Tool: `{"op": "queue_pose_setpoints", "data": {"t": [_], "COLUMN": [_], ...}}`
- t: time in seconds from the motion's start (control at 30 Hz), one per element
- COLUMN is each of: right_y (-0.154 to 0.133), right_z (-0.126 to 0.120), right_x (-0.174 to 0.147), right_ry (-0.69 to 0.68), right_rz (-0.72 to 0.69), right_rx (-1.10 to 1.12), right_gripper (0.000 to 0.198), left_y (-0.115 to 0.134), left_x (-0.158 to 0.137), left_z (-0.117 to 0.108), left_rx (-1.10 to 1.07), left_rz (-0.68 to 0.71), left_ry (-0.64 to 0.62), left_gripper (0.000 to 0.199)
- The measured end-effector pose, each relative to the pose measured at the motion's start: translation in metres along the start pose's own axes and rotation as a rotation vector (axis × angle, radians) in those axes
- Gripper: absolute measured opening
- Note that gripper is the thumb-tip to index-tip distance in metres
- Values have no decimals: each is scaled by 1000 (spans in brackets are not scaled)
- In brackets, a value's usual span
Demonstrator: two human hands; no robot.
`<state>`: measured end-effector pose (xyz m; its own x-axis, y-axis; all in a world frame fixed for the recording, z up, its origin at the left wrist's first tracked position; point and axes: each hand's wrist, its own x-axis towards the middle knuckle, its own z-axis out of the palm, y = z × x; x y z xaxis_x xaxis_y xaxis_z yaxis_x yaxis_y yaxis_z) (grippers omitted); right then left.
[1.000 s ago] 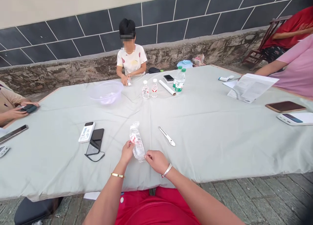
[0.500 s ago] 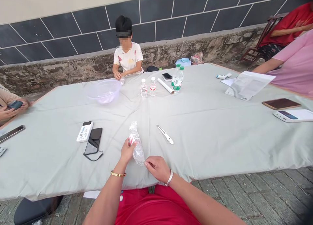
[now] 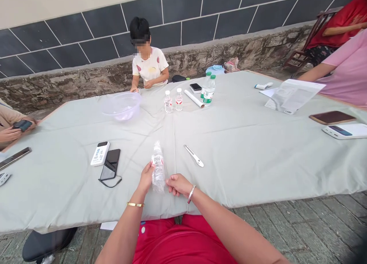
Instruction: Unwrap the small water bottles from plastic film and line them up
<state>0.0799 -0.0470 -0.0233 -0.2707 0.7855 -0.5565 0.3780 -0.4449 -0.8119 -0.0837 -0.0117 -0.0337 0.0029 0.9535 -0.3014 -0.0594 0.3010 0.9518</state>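
a bottle (image 3: 158, 168) was between left hand (image 3: 146, 176) and right hand (image 3: 179, 184); on the desk (image 3: 243, 149), a phone (image 3: 111, 164) lay left of both, a cutter (image 3: 194, 155) ahead and right.

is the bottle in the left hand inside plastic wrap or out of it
Inside: crumpled clear film sticks out past both ends of the bottle.
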Motion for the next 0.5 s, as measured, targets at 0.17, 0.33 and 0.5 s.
{"op": "queue_pose_setpoints", "data": {"t": [0.17, 0.33, 0.5], "right_y": [11, 12, 2], "right_z": [-9, -23, -18], "right_x": [-8, -17, -22], "right_ry": [49, 136, 207], "right_rz": [-52, -155, -267], "right_rx": [-88, -294, -469], "right_gripper": [18, 17, 17], "left_y": [-10, -2, 20], "left_x": [4, -3, -5], "left_z": [-8, -7, 5], "left_rx": [-170, 44, 482], "left_rz": [-47, -134, -17], "left_ry": [80, 99, 280], "left_gripper": [48, 48, 65]}}
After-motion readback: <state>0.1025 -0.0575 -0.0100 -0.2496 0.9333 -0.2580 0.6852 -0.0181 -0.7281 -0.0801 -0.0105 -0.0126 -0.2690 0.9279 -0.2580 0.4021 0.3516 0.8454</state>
